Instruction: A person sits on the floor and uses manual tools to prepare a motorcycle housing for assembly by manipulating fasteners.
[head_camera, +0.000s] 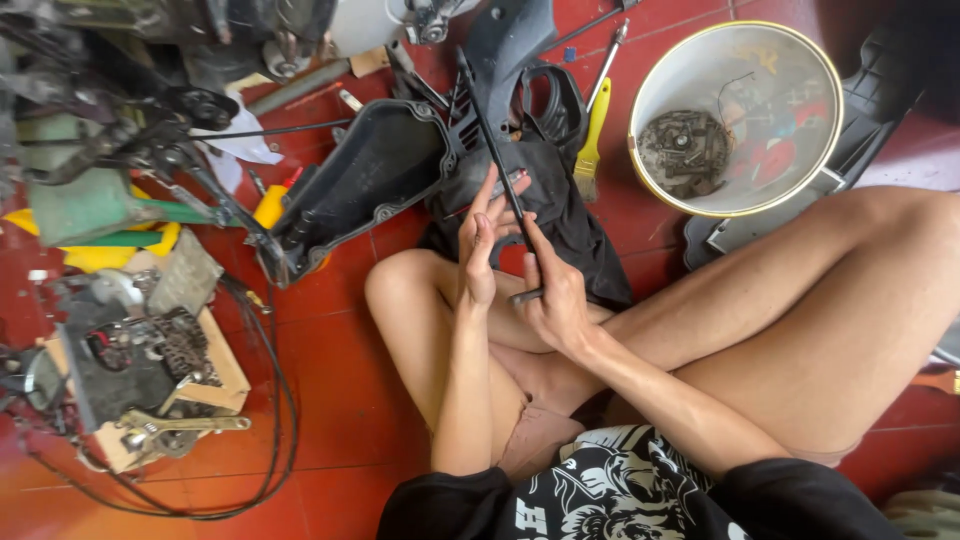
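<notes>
A long black rod is gripped by the closed right hand and steadied by the left hand, fingers loosely curled, above the red floor.

A flat cardboard box, tan and worn, lies on the red floor at about eight o'clock, carrying greasy metal parts. A small cardboard scrap sits near eleven o'clock. No labels, signs or screens can be made out.
</notes>
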